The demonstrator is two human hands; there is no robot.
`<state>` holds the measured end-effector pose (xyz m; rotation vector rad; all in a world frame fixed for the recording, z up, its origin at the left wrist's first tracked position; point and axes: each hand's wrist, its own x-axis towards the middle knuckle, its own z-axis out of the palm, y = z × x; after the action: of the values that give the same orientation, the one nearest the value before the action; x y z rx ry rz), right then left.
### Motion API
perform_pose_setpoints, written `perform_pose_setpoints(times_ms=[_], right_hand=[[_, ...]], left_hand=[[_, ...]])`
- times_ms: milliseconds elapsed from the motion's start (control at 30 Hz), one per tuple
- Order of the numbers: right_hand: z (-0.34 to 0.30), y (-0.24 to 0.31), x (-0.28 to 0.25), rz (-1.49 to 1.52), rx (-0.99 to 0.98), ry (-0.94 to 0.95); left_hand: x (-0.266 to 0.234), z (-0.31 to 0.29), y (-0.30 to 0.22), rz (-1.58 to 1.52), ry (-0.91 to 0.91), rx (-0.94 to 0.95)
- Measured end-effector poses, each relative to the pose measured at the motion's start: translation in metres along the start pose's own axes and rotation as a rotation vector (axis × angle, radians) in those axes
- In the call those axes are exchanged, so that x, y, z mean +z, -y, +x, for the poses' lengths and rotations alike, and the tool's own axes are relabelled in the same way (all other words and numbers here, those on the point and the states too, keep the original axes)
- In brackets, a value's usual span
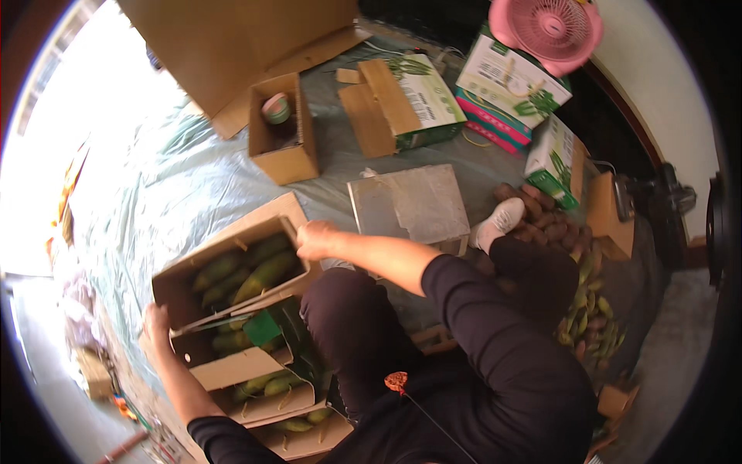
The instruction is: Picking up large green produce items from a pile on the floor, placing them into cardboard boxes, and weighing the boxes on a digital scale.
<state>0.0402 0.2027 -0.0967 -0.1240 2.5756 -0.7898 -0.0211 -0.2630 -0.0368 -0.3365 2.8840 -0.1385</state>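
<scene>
"Since fingers come first, what's their state?"

"Right hand: fingers curled together, clamped on a corner of the upper box. Left hand: at the opposite end, touching or just beside; too blurred, can't tell if it grips."

"And the box from the hands?"

"Between them. Toward 8 o'clock from the right hand, toward 2 from the left. Long axis runs 8 to 2, so each hand has one short end."

"Nearer hand?"

"Right, I'd say; it's on the corner. Nearer the long green produce inside too, which lies mostly along that same 8-to-2 line."

"Flaps?"

"Box top's open. Base tilted or flat, can't tell."

"Further out?"

"More open boxes at 5 o'clock of the upper box, green produce in those too. Metal plate between 2 and 3 o'clock of the right hand. Small tan box at 1 o'clock of the upper box, well apart, on the plastic sheet."
</scene>
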Motion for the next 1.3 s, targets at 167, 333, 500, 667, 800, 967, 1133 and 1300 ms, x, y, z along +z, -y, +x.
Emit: perform_pose_setpoints(times_ms=[167,333,500,667,800,967,1133,1300], right_hand=[[-0.019,0.026,-0.023,0.104,-0.220,0.068],[-0.084,-0.087,-0.057,0.102,-0.053,-0.003],[-0.178,-0.142,-0.095,0.116,0.106,-0.093],[-0.264,-0.160,-0.114,0.230,0.127,-0.187],[-0.309,-0.157,-0.118,0.320,0.111,-0.261],[-0.324,-0.167,-0.109,0.399,0.113,-0.239],[-0.327,-0.164,-0.115,0.268,0.130,-0.229],[-0.333,-0.164,-0.126,0.173,0.104,-0.240]], left_hand=[[0.066,0.000,0.119,0.140,-0.199,-0.127],[0.067,-0.001,0.017,-0.176,-0.105,0.048],[0.029,-0.017,-0.016,-0.214,-0.188,0.218],[-0.019,-0.086,-0.121,-0.829,0.198,0.407],[-0.083,-0.131,-0.232,-0.577,0.389,0.528],[-0.094,-0.119,-0.371,-0.569,0.496,0.778],[-0.075,-0.066,-0.491,-0.289,0.327,1.214],[-0.023,-0.049,-0.594,-0.314,0.183,0.983]])
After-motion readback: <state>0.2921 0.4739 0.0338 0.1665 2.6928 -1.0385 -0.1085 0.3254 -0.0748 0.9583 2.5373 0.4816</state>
